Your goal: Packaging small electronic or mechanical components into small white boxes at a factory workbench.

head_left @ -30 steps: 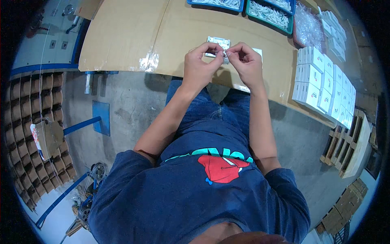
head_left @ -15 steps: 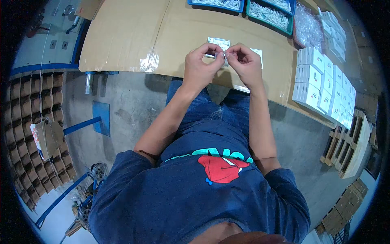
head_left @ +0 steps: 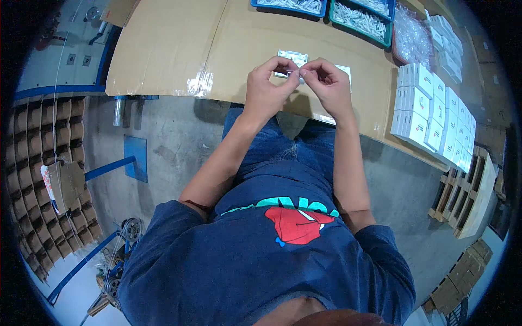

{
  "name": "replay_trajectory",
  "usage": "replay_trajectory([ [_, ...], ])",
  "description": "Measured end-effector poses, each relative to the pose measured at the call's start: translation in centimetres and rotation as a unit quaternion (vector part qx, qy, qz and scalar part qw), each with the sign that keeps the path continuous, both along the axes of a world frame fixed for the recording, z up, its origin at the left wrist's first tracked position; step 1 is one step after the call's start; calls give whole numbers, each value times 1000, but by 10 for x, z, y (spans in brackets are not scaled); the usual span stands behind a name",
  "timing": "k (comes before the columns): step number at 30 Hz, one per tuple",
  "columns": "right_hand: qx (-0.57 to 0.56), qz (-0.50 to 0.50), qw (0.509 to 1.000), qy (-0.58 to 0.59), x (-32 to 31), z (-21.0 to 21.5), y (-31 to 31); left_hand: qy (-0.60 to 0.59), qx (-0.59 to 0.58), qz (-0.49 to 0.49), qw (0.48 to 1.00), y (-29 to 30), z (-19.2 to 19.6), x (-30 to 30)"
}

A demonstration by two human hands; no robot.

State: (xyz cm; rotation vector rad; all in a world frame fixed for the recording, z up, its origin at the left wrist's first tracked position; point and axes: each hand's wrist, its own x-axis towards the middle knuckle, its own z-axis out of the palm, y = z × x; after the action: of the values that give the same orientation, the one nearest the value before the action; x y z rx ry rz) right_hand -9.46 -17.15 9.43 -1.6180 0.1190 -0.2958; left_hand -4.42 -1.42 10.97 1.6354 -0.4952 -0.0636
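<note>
The left hand [head_left: 266, 87] and right hand [head_left: 330, 89] meet above the near edge of the white case [head_left: 293, 56], which sits on the cardboard-covered desk [head_left: 163, 49]. Each grip is a thumb-and-finger pinch, the two tips almost touching, apparently clamped together on a small pale piece [head_left: 300, 75]. The piece itself is just on the near side of the white case and too small to make out; its shape and ends are mostly covered by the fingers.

Handled well, this calls for light fingertip pressure, since so slight a piece could bend or slip. One pinch should hold firm while the other makes the fine adjustment, both wrists level. Working close over the white case seems sensible, as a dropped piece would land near it.

To the right of the white case, a flat white box [head_left: 346, 69] lies partly behind the right hand. Farther right stand stacked white boxes [head_left: 418, 108]; beyond the case are a blue tray [head_left: 288, 11] and a green tray [head_left: 387, 41] of white parts.
</note>
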Motion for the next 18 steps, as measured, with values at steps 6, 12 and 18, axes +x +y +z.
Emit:
replay_trajectory([
  [6,-53,37,998,15,-1,1,-6,18,39,-18,999,7,-1,2],
  [12,-30,15,999,15,0,-2,-9,64,2,-26,998,9,-7,5],
  [18,-24,-8,1000,14,0,-2,-9,81,-3,-48,996,11,-7,6],
])
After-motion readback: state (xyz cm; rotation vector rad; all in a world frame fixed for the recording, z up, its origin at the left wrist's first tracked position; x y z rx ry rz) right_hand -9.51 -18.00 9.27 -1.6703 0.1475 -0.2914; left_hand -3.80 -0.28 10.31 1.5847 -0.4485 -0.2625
